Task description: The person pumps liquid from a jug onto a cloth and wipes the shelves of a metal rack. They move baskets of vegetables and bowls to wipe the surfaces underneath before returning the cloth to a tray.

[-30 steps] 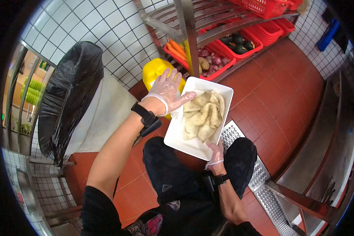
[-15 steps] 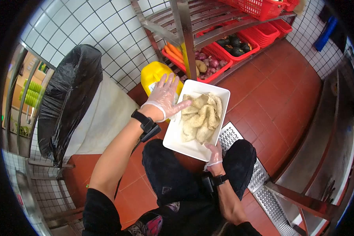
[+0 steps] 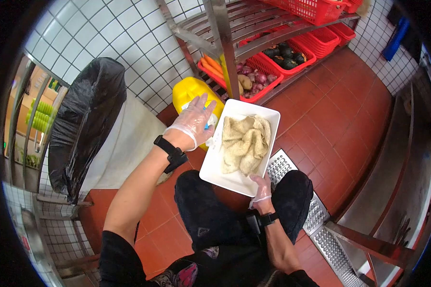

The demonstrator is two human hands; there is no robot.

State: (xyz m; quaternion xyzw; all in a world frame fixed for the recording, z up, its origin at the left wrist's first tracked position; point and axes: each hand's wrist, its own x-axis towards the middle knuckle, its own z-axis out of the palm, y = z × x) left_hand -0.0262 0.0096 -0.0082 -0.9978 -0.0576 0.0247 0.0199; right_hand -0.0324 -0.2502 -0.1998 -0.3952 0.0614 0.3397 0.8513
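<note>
My right hand (image 3: pixel 262 192), in a clear plastic glove, grips the lower right edge of a white rectangular tray (image 3: pixel 214 174), held tilted above my knees. Inside the tray lies a rumpled beige cloth (image 3: pixel 245 143) with a rough, towel-like texture. My left hand (image 3: pixel 195 122), also gloved, is just left of the tray with its fingers stretched out and nothing in them. It overlaps a yellow plastic jug (image 3: pixel 187 91), which has a white and blue label partly hidden by the hand.
A metal shelf rack (image 3: pixel 220 28) holds red baskets (image 3: pixel 261 98) of carrots, onions, potatoes and dark green squash. Metal drain grating (image 3: pixel 316 215) crosses the red tiled floor (image 3: pixel 316 115). At left, black plastic (image 3: pixel 84 119) covers something above a white sack (image 3: pixel 122 143).
My left hand has moved left off the tray's edge, and its thumb no longer reaches over the cloth. The tray and my right hand stay nearly in place.
</note>
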